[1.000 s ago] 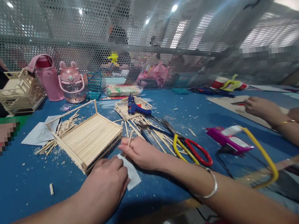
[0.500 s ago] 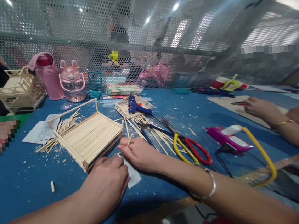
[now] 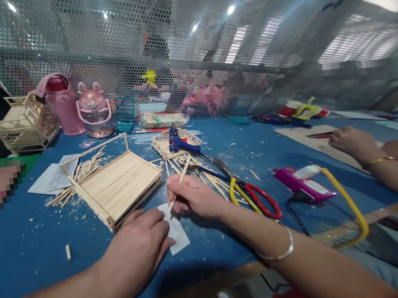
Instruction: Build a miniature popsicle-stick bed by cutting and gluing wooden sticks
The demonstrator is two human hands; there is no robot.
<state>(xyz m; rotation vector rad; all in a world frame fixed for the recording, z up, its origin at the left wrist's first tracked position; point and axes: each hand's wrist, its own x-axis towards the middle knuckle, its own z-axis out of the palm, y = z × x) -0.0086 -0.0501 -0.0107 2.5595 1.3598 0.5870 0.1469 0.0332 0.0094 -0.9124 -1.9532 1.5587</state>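
A thin wooden stick (image 3: 183,178) is pinched between the thumb and fingers of my right hand (image 3: 195,197). It slants, with its lower end at a small piece of whitish paper (image 3: 178,234) on the table. Palm down, my left hand (image 3: 142,238) holds the paper's left side against the table, its fingers bent and its thumb lying on the paper. Just beyond my left hand stands a wooden stick frame (image 3: 117,183) with a slatted floor and a raised rail. Loose sticks (image 3: 211,178) lie behind my right hand, partly hidden by it.
Pliers with red and yellow handles (image 3: 261,199), a blue glue gun (image 3: 182,143) and a purple-white tool with a yellow handle (image 3: 306,187) lie around. Pink bottles (image 3: 62,106) and a wooden model (image 3: 23,122) stand back left. Another person's hand (image 3: 353,144) works at right.
The stick in my right hand has swung to a longer visible slant, its lower end at the paper. My right hand has moved slightly right; my left thumb now shows on the paper.
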